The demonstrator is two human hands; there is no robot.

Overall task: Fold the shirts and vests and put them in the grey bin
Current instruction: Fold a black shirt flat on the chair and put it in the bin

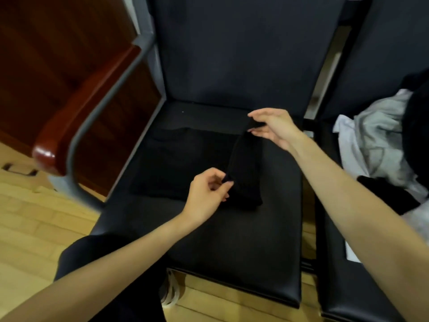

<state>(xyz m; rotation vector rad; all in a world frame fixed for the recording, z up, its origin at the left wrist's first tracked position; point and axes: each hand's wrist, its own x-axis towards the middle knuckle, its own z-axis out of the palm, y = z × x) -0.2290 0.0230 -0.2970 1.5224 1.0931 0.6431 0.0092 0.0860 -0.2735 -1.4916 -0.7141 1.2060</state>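
A: Where's the black shirt (185, 163)?
B: Flat on the chair seat (232, 240), one edge lifted
A: Hands?
B: Left hand (206, 196) pinches the near end of that edge, right hand (274, 129) pinches the far end

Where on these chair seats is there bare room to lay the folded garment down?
Bare seat lies between the black garment and the front edge, near the left hand. A thin strip stays free behind the right hand. The neighbouring seat is crowded with the clothes pile.
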